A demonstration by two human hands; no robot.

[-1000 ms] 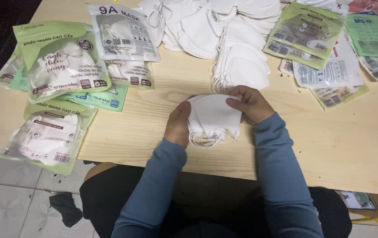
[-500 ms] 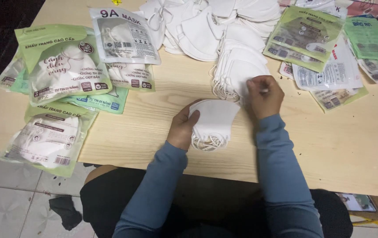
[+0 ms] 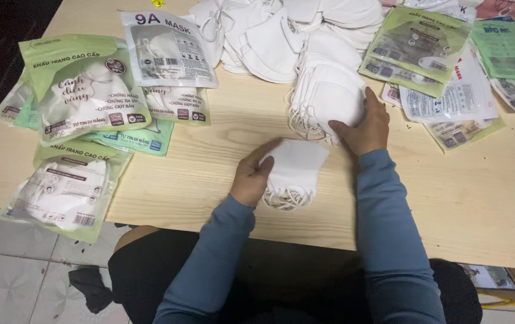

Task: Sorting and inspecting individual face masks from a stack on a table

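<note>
— Masks everywhere. Left hand [image 3: 251,177] curled around a small stack of folded white masks [image 3: 293,171], pinning it flat to the wooden table [image 3: 209,150] near the front edge, ear loops trailing out beneath toward the body. Probably gripped that way to keep the pile squared.

— And right hand [image 3: 362,123]?

— Stretched farther out, fingers spread fairly wide over the near edge of a fanned pile of loose masks [image 3: 323,99], thumb tucked under. Looks like peeling off one or a few; exact count impossible to tell. Held stack and fanned pile just beside each other, barely apart.

— Rest of the surface?

— Bigger heap of white masks [image 3: 281,30] at the far edge. Filled green-and-clear packets [image 3: 83,99] grouped on the left, flat empty packets [image 3: 425,51] stacked on the right, well apart from the filled ones. Seemingly sorted by side: finished one way, supplies the other.
</note>
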